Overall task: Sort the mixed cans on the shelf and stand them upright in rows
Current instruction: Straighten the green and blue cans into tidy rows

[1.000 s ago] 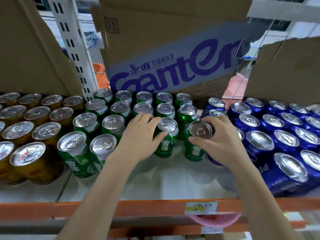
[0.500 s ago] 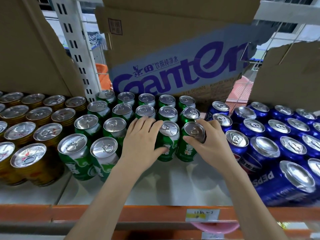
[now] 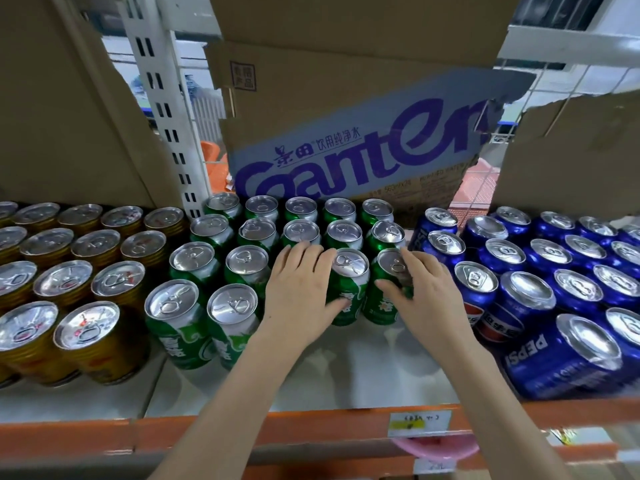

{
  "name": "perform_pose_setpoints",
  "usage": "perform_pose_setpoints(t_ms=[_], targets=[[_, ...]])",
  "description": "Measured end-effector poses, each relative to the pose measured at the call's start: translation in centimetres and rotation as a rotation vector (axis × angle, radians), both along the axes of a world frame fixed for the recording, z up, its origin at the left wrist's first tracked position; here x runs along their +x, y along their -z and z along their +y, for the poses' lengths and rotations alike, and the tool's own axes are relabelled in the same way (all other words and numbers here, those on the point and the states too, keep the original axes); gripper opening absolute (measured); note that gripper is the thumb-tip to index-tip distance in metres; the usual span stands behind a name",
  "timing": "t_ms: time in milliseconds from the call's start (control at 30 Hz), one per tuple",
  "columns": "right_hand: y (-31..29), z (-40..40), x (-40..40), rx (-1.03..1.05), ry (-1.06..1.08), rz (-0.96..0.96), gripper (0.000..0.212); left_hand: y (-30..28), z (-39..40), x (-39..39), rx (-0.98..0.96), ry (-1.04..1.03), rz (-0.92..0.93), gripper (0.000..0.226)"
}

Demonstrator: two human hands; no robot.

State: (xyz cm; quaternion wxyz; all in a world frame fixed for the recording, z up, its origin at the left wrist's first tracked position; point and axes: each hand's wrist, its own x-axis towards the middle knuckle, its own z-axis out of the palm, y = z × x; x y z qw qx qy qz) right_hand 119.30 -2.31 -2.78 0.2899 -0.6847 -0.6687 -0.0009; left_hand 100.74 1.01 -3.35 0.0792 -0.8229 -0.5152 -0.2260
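Note:
Upright cans fill the shelf in three blocks: gold cans at the left, green cans in the middle, blue Pepsi cans at the right. My left hand lies over one green can, its thumb against the front green can beside it. My right hand holds the rightmost front green can, thumb across its side and fingers over its lid. Both of these cans stand upright, side by side.
The white shelf board has bare room in front of the two front cans. An orange shelf rail with a price label runs along the front. Cardboard boxes stand behind the cans, next to a white slotted upright.
My right hand has moved its green can left and back, until it stands close beside the green can at my left hand. My left hand has stayed in place.

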Motion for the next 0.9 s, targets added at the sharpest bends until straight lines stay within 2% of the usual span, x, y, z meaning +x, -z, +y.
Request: perform_pose_setpoints(t_ms=[133,267,367,533,700,900], targets=[[-0.3,-1.0,-0.5,0.053,0.052,-0.163,0.057,-0.9,-0.3,-0.6,-0.093,0.069,0.004,0.075],[0.4,-4.0,-1.1,0.095,0.112,-0.189,0.047,-0.8,-1.4,-1.4,-0.039,0.088,0.006,0.067],[1.3,-6.5,-0.9,0.040,0.141,-0.224,0.047,-0.1,-3.3,-1.4,0.019,0.077,-0.043,0.065],[1.1,-9.8,1.4,0.026,0.160,-0.248,0.049,0.4,-6.4,-0.2,-0.047,0.089,-0.038,0.063],[-1.2,-9.8,6.3,0.104,0.149,-0.271,0.048,-1.6,-5.8,4.1,-0.047,0.124,-0.066,0.059],[-3.3,-7.2,16.1,0.140,0.144,-0.371,0.049,-4.8,-3.2,14.1,0.003,0.121,-0.109,0.049]])
